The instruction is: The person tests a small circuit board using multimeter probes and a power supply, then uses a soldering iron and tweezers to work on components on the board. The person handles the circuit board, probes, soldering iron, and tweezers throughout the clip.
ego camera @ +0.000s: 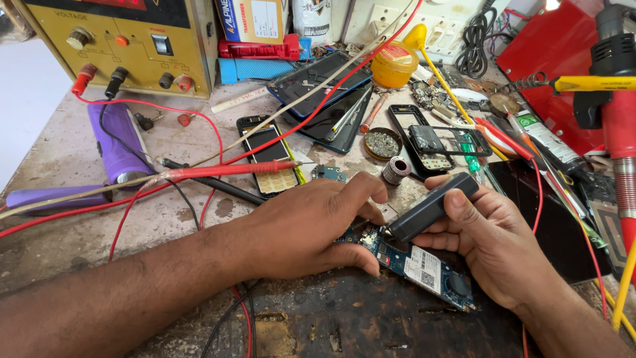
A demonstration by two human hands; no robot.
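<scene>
A blue circuit board [424, 266] with a white label lies on the dark worn front part of the bench. My left hand [311, 225] rests on its left end, fingers curled down onto it and pinning it. My right hand [487, 242] grips a dark grey, pen-like powered tool [430, 207], tilted so its tip meets the board's left end right beside my left fingers. What the tip touches is hidden between the fingers.
A red test probe [232, 169] and a black probe with leads cross the bench to a yellow power supply [126, 43]. Opened phones [271, 156], a phone frame [430, 142], a solder roll [396, 170], a purple device [118, 142] and a red hot-air tool [619, 126] crowd around.
</scene>
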